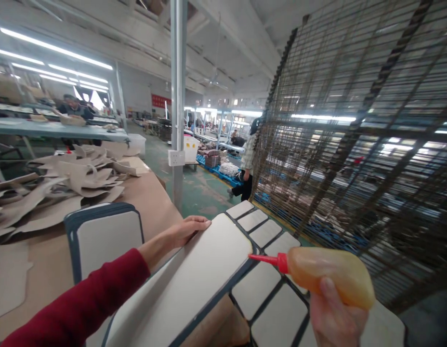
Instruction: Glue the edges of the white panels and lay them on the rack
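Note:
My right hand (337, 313) is wrapped round a squeeze bottle (332, 274) of amber liquid, tipped on its side. Its thin red nozzle (265, 259) points left, with the tip at the dark-edged corner of a large white panel (198, 270). At the panel's far left edge, my left hand (189, 229) grips it, fingers pressed together. The panel has a dark grey border and slopes toward me. Beneath and beside it are smaller white pieces (265, 233) with dark borders, laid in rows. The lower part of my right hand's grip is partly hidden by the bottle.
On the left, a brown-topped table (151, 193) carries a heap of curved beige pieces (79, 178) and a stack of white dark-edged panels (110, 236). A tall wire rack (353, 120) rises at right. Beyond stand a grey post (178, 96) and a walking person (248, 154).

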The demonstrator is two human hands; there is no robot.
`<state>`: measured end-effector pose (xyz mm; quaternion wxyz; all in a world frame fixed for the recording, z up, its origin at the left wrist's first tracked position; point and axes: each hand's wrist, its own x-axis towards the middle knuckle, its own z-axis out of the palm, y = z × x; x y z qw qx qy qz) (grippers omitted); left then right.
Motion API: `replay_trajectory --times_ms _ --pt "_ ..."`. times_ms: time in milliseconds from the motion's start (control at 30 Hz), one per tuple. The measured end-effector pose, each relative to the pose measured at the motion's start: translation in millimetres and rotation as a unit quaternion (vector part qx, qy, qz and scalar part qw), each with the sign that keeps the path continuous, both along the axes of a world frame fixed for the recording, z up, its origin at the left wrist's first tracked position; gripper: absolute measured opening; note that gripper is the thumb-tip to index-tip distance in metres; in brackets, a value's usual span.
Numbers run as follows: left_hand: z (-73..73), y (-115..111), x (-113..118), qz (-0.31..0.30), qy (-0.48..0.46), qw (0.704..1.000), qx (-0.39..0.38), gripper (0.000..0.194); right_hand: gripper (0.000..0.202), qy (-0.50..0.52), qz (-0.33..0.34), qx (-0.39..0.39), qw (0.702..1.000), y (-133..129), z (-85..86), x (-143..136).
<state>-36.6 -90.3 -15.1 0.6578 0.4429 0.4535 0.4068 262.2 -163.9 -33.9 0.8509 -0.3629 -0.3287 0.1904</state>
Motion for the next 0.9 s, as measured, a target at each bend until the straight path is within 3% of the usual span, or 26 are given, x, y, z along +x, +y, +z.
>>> replay_trajectory --times_ms 167,267,567,767,900 --pt "-14.5 1 -2 0.015 -0.023 1.000 -0.009 0.053 0.035 -0.017 0.027 0.008 0.999 8 0.4 -1" --pt "-20.8 0 -3 0.014 -0.026 1.000 -0.008 0.051 0.038 -0.030 0.009 0.007 0.999 14 0.4 -2" --pt "-32.9 -3 -9 0.023 -0.053 0.998 -0.020 0.047 0.040 0.040 0.073 0.020 0.996 22 1.6 -13" --pt "-41.2 1 -13 0.035 -0.057 0.997 -0.034 0.043 0.052 0.041 0.110 -0.012 0.993 23 -1.2 -18" --pt "-43.4 1 -15 0.037 -0.064 0.996 -0.048 0.040 0.048 0.023 0.119 -0.006 0.993 22 -4.6 -20"
